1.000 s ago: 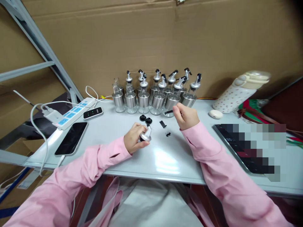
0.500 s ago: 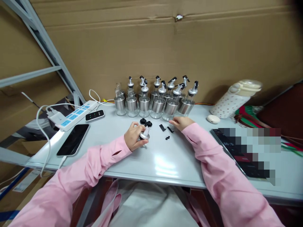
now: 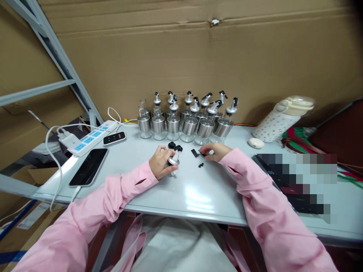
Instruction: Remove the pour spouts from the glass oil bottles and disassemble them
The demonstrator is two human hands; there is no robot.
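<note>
My left hand [image 3: 162,163] is closed around a silver pourer spout [image 3: 174,159], with the thumb below and fingers along its side. The spout is held just above the table, its clear lower end pointing down. My right hand [image 3: 216,152] pinches a small black flap [image 3: 202,153], mostly covered by the fingertips. Left of those fingertips lies another black flap [image 3: 194,152]. Tiny black plugs [image 3: 201,165] rest a little nearer to me. Just beyond my left hand sit black ribbed stoppers [image 3: 171,145].
Glass bottles with steel bands [image 3: 173,124] stand in rows at the back, many topped with pourers. To the left lie a phone [image 3: 89,167], a power strip [image 3: 95,138] and a small black device [image 3: 114,138]. A dotted flask [image 3: 279,120], white case [image 3: 256,143] and tablet [image 3: 286,185] are on the right.
My right hand has drawn slightly toward me, and its fingers have closed on the black flap that lay on the table. My left hand keeps the pourer spout in nearly the same place.
</note>
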